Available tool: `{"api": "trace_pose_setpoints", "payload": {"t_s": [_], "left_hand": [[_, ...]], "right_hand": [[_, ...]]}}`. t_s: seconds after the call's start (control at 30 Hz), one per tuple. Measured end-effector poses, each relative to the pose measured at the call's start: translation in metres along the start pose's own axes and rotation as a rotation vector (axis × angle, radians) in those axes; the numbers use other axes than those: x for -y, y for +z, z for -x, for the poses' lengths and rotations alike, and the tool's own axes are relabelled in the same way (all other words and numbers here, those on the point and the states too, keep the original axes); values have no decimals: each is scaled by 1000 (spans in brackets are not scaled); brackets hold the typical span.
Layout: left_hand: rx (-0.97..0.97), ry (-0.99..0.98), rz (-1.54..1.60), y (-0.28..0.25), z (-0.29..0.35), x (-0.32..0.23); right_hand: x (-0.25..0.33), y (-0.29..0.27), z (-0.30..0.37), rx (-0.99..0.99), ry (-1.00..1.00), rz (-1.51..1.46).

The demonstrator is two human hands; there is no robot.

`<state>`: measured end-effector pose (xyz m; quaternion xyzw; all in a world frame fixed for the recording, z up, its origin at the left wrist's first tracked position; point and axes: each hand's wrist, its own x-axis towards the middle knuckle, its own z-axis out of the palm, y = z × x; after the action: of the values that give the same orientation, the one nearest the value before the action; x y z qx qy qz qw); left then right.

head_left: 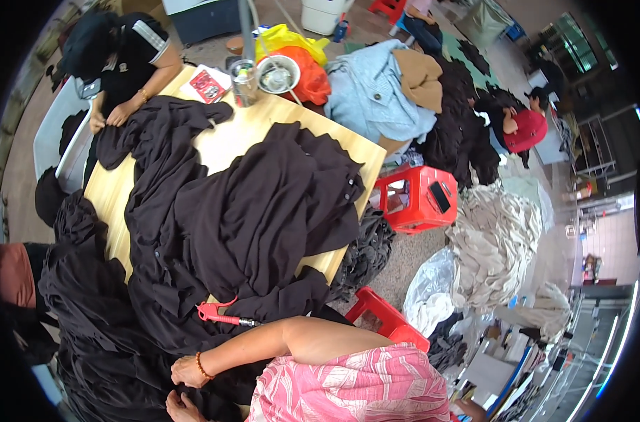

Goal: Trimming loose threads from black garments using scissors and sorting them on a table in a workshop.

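Beside the low edge of the view, my right hand (188, 371), with a beaded bracelet at the wrist, has its fingers curled closed on a black garment (123, 373). My left hand (182, 408) is close below it, partly cut off by the rim; its fingers bend in at the same dark cloth. What exactly lies between the fingertips is hard to see. Just beyond my right forearm, a red handheld tool with a lever (221, 314) rests on the fabric. A big heap of black button garments (263, 204) covers much of the wooden table (337, 137).
Across the table, a co-worker (130, 63) handles black cloth. A metal bowl (278, 74) and a clear jar (243, 83) stand at the far edge. To the right are a red stool (418, 199) with a phone on it, light blue garments (376, 91) and a pale cloth pile (492, 243).
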<state>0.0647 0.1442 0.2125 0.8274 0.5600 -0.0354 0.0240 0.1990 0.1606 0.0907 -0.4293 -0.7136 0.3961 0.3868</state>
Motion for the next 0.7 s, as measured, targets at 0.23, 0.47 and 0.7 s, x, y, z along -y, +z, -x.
{"api": "trace_pose_setpoints", "payload": {"t_s": [0.23, 0.47, 0.7], "left_hand": [[178, 105, 119, 0, -27, -48], [-72, 686, 633, 96, 2, -148], [145, 1182, 63, 233, 72, -201]], "right_hand": [[-26, -50, 19, -260, 87, 11], [-51, -109, 79, -759, -24, -8], [-23, -160, 246, -1250, 325, -87]]}}
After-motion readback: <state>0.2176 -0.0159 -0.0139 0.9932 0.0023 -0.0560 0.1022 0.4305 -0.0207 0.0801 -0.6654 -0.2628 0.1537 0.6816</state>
